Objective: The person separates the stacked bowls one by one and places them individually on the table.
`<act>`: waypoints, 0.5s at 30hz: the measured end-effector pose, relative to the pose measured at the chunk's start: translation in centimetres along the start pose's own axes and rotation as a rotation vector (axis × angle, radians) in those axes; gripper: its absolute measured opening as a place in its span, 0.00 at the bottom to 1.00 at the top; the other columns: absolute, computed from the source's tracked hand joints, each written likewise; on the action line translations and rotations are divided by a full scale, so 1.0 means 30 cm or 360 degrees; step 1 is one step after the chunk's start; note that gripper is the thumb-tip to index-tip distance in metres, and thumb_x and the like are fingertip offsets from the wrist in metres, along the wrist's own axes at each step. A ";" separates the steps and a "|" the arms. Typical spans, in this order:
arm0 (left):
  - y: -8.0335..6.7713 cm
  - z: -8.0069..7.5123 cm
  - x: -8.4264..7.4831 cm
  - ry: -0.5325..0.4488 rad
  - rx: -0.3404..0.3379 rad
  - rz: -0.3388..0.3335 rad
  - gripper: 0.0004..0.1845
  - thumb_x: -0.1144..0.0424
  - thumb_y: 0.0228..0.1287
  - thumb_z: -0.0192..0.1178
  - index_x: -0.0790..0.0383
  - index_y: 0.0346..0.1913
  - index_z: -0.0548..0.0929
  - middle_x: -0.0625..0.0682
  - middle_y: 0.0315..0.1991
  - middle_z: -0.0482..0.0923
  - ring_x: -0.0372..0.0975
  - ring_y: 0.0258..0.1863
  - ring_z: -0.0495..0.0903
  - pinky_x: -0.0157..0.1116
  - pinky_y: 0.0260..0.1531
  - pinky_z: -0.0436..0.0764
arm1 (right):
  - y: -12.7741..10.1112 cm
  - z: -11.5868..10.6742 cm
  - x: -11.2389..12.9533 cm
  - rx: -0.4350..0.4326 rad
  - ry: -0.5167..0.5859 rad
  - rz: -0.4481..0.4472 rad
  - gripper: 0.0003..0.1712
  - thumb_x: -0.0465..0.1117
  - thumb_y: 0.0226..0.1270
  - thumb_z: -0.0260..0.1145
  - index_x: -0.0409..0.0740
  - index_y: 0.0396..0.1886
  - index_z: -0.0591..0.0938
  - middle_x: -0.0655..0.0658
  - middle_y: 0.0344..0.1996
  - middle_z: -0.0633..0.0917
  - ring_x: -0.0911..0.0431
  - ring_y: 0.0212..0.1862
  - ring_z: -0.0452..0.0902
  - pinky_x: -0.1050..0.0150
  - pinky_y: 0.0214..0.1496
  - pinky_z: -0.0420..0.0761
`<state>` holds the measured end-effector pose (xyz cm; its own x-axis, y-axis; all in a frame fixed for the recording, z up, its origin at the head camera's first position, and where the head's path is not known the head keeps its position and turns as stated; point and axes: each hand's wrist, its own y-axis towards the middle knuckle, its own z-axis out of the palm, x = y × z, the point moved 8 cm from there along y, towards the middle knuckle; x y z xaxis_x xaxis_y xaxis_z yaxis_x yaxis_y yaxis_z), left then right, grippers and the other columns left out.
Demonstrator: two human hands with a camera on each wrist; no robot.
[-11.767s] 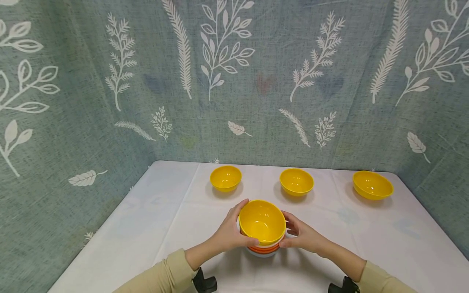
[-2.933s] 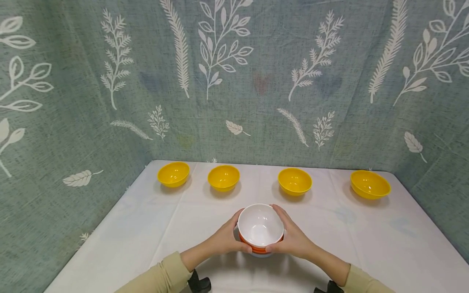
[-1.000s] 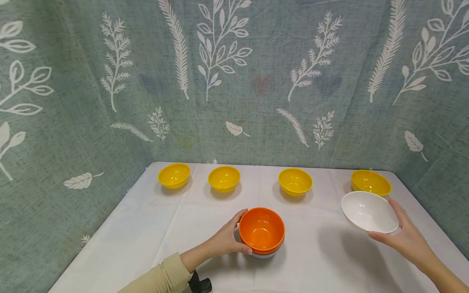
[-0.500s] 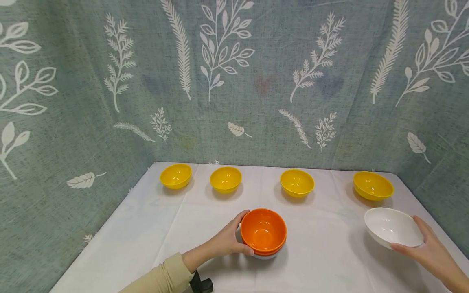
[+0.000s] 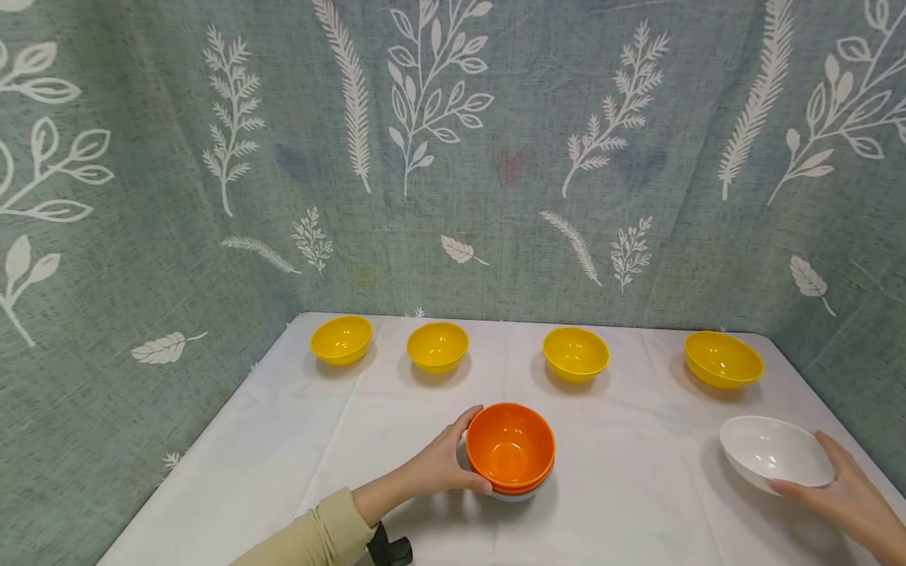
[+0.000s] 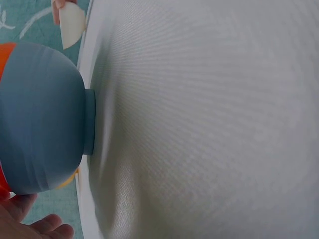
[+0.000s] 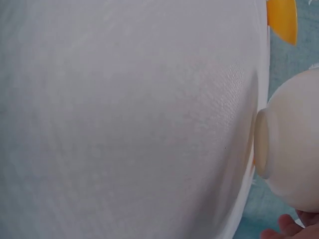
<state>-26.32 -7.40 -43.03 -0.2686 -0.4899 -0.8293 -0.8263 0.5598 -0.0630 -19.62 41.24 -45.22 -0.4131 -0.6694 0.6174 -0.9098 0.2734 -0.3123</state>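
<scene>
Where right fingers [image 5: 838,456] grip, white bowl [image 5: 771,452] curves, glossy.

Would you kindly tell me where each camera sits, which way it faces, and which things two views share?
Head: worn on the head, facing forward and down at the table; left hand, left sleeve and right hand show.
Left wrist: on that wrist, picture turned sideways, facing the bowl stack from the side; left fingers show at lower left, right fingers at the top.
Right wrist: on that wrist, also sideways, facing the white bowl from low down; right fingers show at lower right.
Shared: head and right wrist both show the white bowl.
</scene>
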 end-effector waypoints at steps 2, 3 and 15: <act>0.001 0.001 0.000 0.0002 0.0002 -0.0005 0.59 0.40 0.38 0.70 0.54 0.71 0.48 0.58 0.69 0.53 0.55 0.66 0.55 0.61 0.58 0.59 | -0.001 0.002 -0.012 0.0021 0.0008 0.0059 0.70 0.64 0.55 0.61 0.27 0.62 0.21 0.19 0.61 0.29 0.24 0.59 0.38 0.29 0.58 0.50; 0.001 0.001 0.000 0.0004 0.0002 -0.0005 0.59 0.40 0.38 0.70 0.55 0.71 0.48 0.58 0.69 0.53 0.55 0.66 0.55 0.61 0.58 0.59 | -0.002 0.003 -0.016 0.0028 0.0008 0.0074 0.70 0.64 0.55 0.61 0.27 0.61 0.21 0.19 0.61 0.29 0.24 0.59 0.38 0.29 0.58 0.50; 0.002 -0.001 -0.005 0.0008 0.0020 -0.0020 0.60 0.39 0.37 0.70 0.55 0.71 0.48 0.58 0.69 0.54 0.55 0.66 0.55 0.61 0.58 0.59 | 0.008 -0.007 -0.056 0.0122 -0.0138 -0.0020 0.73 0.64 0.52 0.64 0.24 0.60 0.21 0.15 0.59 0.35 0.24 0.55 0.44 0.30 0.56 0.55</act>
<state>-26.33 -7.33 -42.89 -0.2611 -0.5002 -0.8256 -0.8233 0.5619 -0.0801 -19.15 42.57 -46.18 -0.3935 -0.7308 0.5578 -0.9078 0.2131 -0.3612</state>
